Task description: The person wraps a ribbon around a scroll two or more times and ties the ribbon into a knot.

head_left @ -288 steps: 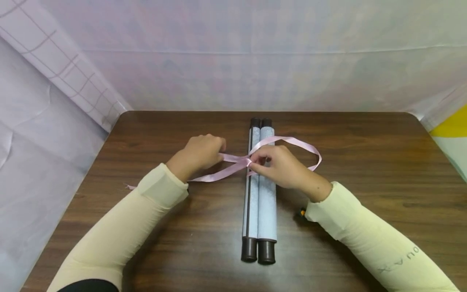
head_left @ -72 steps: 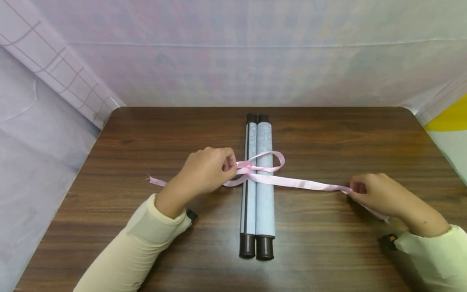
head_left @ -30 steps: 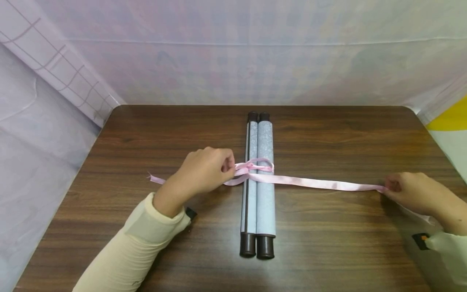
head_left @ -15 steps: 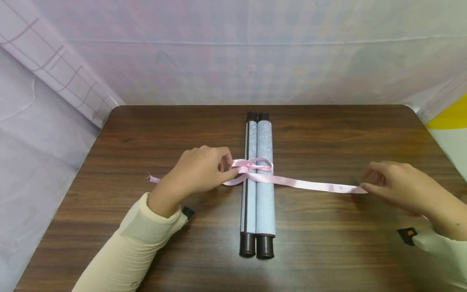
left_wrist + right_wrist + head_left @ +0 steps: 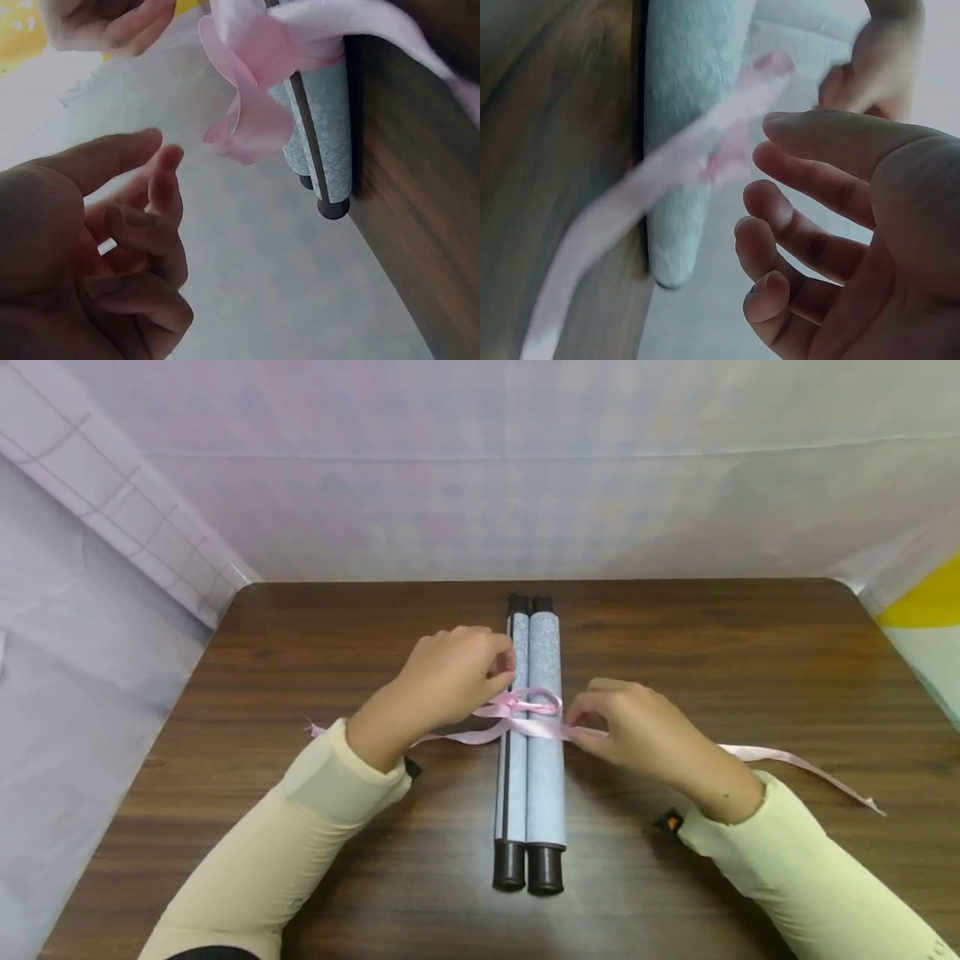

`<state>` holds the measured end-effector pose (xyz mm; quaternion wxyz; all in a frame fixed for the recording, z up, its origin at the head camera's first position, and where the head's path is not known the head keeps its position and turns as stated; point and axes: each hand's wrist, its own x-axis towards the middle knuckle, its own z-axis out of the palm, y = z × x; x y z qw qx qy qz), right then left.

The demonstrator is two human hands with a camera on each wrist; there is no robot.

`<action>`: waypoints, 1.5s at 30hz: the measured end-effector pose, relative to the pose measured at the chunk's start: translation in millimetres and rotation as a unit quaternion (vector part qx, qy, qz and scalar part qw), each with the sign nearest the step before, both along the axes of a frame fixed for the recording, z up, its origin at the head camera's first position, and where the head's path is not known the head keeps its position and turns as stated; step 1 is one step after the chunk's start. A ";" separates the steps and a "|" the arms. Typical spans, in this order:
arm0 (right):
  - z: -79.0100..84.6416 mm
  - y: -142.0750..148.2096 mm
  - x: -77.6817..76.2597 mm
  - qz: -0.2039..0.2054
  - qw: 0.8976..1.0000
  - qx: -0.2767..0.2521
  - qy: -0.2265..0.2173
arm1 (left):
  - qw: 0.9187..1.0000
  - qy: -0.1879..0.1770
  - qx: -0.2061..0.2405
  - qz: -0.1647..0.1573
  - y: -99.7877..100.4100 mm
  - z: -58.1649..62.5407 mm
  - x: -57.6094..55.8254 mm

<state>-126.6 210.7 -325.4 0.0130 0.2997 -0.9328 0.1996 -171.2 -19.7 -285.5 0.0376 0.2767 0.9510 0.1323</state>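
A rolled scroll lies lengthwise on the table, its two pale blue rolls side by side with dark brown end knobs. Pink ribbon crosses its middle, knotted with small loops, and the tails run out to both sides. Above the scroll's left side hovers my left hand; the left wrist view shows its bent fingers holding nothing, apart from a ribbon loop. Just right of the scroll is my right hand, over the right tail. Its fingers are loosely bent around nothing in the right wrist view, close to the ribbon.
The brown wooden table reaches back to a pale checked cloth. At the far right edge there is a yellow and white surface. Dark wrist pieces show by the sleeves.
My right hand has let go of the ribbon's right tail and come left to the scroll. My left hand has left the loop, moving up and right. Earlier the large right loop shrank.
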 end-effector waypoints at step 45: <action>-10.5 -44.1 -14.5 -0.040 0.994 -0.054 0.084 | 0.995 -0.082 -0.018 -0.056 5.1 -15.8 -13.4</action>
